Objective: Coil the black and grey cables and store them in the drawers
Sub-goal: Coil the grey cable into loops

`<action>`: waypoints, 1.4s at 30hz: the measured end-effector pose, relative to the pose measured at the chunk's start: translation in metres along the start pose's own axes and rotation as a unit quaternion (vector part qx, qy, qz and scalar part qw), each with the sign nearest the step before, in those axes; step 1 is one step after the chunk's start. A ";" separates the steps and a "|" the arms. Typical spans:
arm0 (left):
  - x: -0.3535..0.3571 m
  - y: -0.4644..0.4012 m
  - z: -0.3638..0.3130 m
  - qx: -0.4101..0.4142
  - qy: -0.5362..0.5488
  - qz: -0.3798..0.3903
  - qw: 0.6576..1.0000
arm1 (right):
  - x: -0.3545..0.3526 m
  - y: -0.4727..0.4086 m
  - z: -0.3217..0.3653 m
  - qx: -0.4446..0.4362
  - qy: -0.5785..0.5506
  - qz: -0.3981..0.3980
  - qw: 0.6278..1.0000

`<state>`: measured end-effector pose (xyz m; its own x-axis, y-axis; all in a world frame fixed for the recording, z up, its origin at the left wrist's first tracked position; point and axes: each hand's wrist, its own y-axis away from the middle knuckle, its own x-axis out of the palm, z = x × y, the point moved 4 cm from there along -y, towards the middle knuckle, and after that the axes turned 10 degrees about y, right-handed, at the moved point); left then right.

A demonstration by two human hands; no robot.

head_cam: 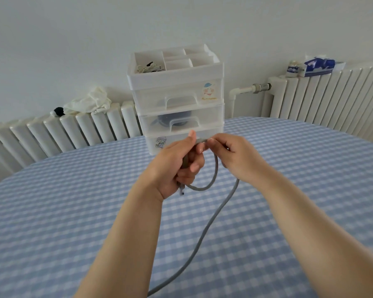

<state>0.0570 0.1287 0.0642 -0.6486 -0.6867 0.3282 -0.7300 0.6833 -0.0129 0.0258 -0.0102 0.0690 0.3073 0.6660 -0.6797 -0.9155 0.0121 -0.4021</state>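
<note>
A grey cable (205,235) runs from the table's near edge up to my hands, which I hold above the table in front of the drawers. My left hand (177,166) grips the cable near its plug end, and the plug (182,190) hangs below the palm. One loop (213,177) curves from that hand up to my right hand (233,155), which pinches the cable at the top of the loop. A white translucent drawer unit (177,100) with three shut drawers stands at the table's far side. A dark shape shows through the middle drawer. No black cable lies on the table.
The table (73,211) wears a blue and white checked cloth. The drawer unit's top tray (149,61) holds a pale cord bundle. White radiators (332,95) line the wall behind; a white cloth (91,102) lies on the left one and blue packages (319,65) on the right one.
</note>
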 end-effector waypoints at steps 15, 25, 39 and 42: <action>0.018 -0.025 0.012 -0.032 0.386 -0.001 0.922 | 0.016 0.004 -0.027 0.293 -0.571 0.123 0.757; -0.030 -0.021 -0.021 0.156 0.355 -0.192 0.902 | 0.053 0.024 0.012 0.190 0.032 0.209 0.959; -0.024 -0.008 -0.004 0.206 0.094 -0.165 0.960 | 0.042 0.028 0.017 0.051 0.341 0.234 0.909; -0.018 -0.008 0.001 0.197 -0.020 -0.154 0.968 | 0.039 0.030 0.021 0.048 0.331 0.249 0.909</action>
<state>0.0749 0.1355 0.0575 -0.3883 -0.8575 0.3375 -0.9109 0.3017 -0.2816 0.0052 0.0316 0.0431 -0.0917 0.0122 -0.9957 -0.9925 -0.0818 0.0904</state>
